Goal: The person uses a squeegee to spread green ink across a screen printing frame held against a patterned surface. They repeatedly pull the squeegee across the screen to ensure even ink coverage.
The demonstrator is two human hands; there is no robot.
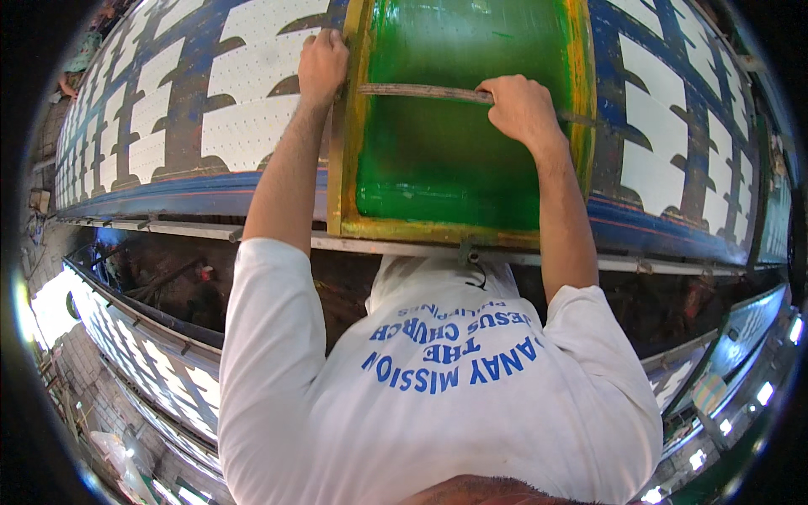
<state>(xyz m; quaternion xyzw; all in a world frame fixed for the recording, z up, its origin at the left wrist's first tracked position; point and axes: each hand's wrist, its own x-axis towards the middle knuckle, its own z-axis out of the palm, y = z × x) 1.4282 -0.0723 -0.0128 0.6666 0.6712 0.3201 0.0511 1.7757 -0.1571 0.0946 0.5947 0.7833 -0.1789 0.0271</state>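
A screen-printing frame (339, 198) with a yellow-stained rim lies across a long dark table in front of me. Its green mesh (446, 156) looks glossy, darker toward the near part. My left hand (323, 69) is closed at the frame's left rim, fingers curled over its edge. A long, thin squeegee (421, 90) spans the mesh from side to side, slightly tilted, its right part lower in the picture. My right hand (520, 109) grips it right of the middle, knuckles up. The squeegee's lower edge is hidden from this angle.
White cut panels (252, 71) lie in rows on the table left of the frame, more white panels (652, 164) to its right. A metal rail (194, 229) runs along the near table edge. Another panel-covered table (143, 337) stands behind me; a person's arm (67, 84) shows far left.
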